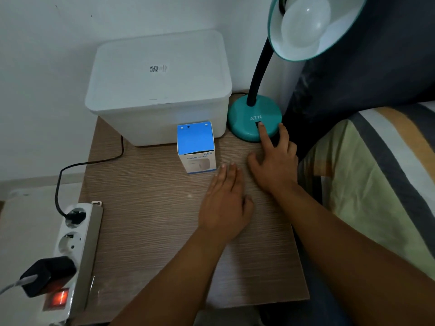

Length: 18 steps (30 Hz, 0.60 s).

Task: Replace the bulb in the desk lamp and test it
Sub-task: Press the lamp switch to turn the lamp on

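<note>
Two bare hands work over a wooden counter [153,208] set against a white wall, with a striped bed [376,184] along its right edge.

Largest on the counter is a white lidded storage bin [157,90] at the back, with a small QR-code sticker on its lid, too small to read.

Right of the bin stands the teal desk lamp [255,118], its base printed "ATN" and its black neck curving up to a teal shade. A white bulb [303,24] sits in the shade and looks unlit. The shade is tipped toward the viewer, probably so the bulb can be watched.

A white power strip [73,243] lies at the counter's left edge, red switch glowing, with a black plug [75,217] in the top socket; its cord runs behind the bin, likely to the lamp. A black adapter [47,274] fills a lower socket.

The right hand [275,165] reaches to the lamp base, index fingertip pressing the dark switch [258,124] below the lettering, other fingers loosely spread; its grip holds nothing. This looks like the test step.

The left hand [223,203] lies flat and open on the counter, palm down, empty, apparently steadying the body.

In front of the bin stands a small blue-and-white box [196,149] labelled "HUMIDIFIER" and "H09".
</note>
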Available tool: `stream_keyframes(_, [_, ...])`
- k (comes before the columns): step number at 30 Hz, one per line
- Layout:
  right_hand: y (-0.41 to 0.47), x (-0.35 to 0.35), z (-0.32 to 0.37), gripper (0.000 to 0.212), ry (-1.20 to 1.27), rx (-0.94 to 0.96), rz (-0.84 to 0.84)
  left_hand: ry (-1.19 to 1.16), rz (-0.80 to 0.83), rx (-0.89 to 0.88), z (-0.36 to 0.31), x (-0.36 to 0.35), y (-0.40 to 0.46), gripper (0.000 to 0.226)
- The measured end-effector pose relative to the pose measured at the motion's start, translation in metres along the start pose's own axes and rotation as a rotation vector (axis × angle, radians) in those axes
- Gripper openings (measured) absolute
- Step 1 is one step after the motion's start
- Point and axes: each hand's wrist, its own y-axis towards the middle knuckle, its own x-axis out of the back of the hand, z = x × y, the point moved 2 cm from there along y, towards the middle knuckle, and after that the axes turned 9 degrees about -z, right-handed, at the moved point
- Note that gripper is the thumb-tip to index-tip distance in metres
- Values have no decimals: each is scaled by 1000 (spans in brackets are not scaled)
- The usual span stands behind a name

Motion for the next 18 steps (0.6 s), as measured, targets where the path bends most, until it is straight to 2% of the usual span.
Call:
stream_keyframes(10, [2, -3, -2, 77, 23, -17, -13, 29, -13, -12, 3, 0, 11, 73])
stream_keyframes(18, [-1, -3, 1, 71, 84, -80, -39, 38, 32, 57, -2, 1, 15, 78])
